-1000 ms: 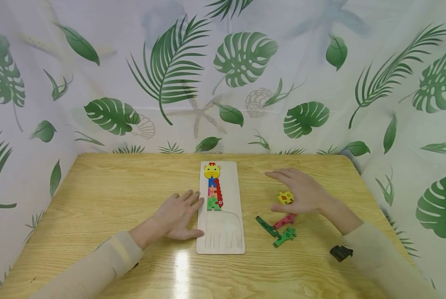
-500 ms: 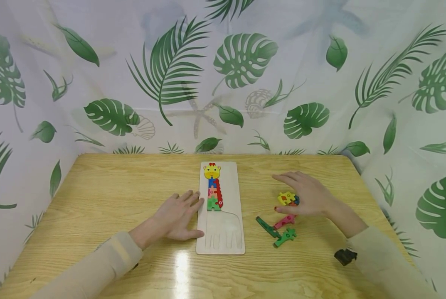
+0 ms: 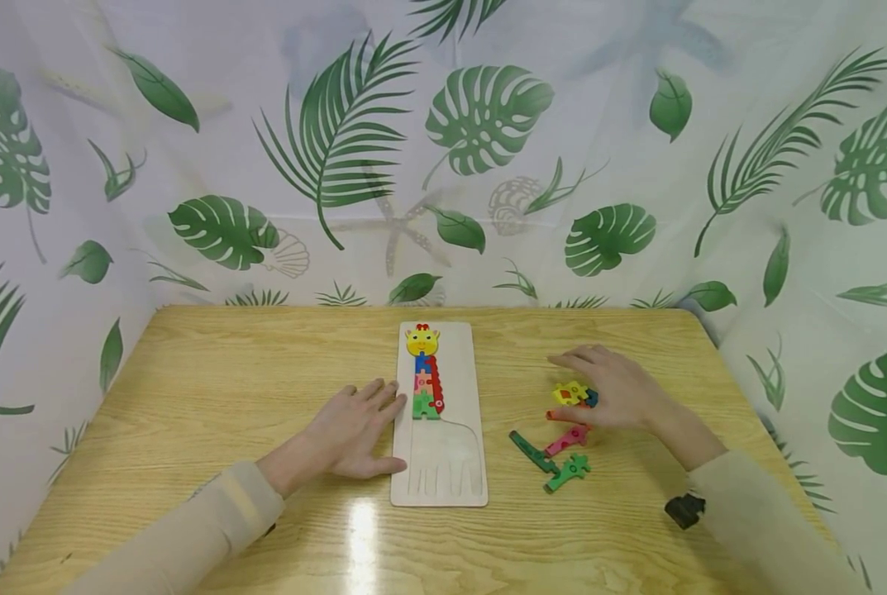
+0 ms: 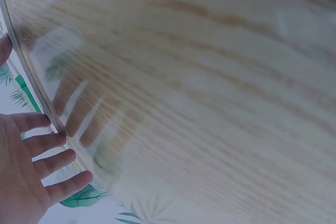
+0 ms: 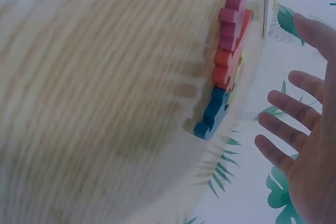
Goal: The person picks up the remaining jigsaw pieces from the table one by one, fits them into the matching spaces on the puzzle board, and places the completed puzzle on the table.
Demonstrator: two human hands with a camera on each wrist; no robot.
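A pale wooden giraffe puzzle board lies upright at the table's middle. The yellow giraffe head and several neck pieces sit in its upper part, above bare outlines of body and legs. My left hand touches the board's left edge with spread fingers. Over loose pieces on the right hovers my right hand, fingers apart, holding nothing. Near it lie a yellow piece, a dark blue piece and an orange-red piece, partly hidden by the hand in the head view.
Closer to me are a pink piece, a dark green strip and a bright green piece. The wooden table meets a leaf-patterned cloth at its back and sides.
My right hand has shifted slightly right and toward me, uncovering the dark blue and orange-red pieces in the head view. The left hand and the board stay put.
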